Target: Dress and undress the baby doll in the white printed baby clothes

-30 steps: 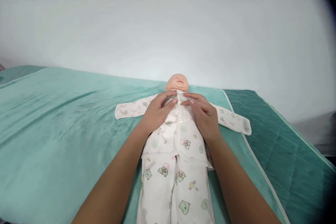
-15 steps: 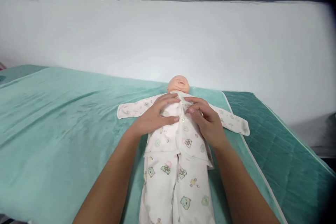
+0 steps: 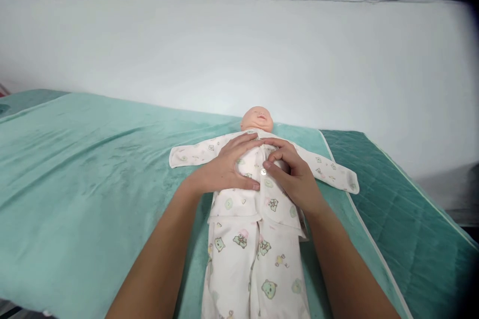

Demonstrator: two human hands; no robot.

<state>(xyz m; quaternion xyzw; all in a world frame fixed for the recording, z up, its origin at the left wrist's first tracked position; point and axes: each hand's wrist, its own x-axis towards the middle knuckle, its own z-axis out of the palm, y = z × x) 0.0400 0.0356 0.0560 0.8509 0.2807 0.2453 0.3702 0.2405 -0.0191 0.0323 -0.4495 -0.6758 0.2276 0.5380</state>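
Shirt (image 3: 272,197) lay flat under the spread left hand (image 3: 226,167), presumably for steadiness; the curled right hand's (image 3: 295,174) grip was unclear.

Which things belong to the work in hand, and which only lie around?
Belonging to the work:
left hand, on white printed cloth shirt
right hand, near its round pale button
pink plastic doll, wearing the shirt and matching trousers

Lying around:
teal plush blanket, under the doll
dark green quilted pad

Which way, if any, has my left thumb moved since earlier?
Yes: your left thumb moved toward the shirt hem, from above the white button to below it.
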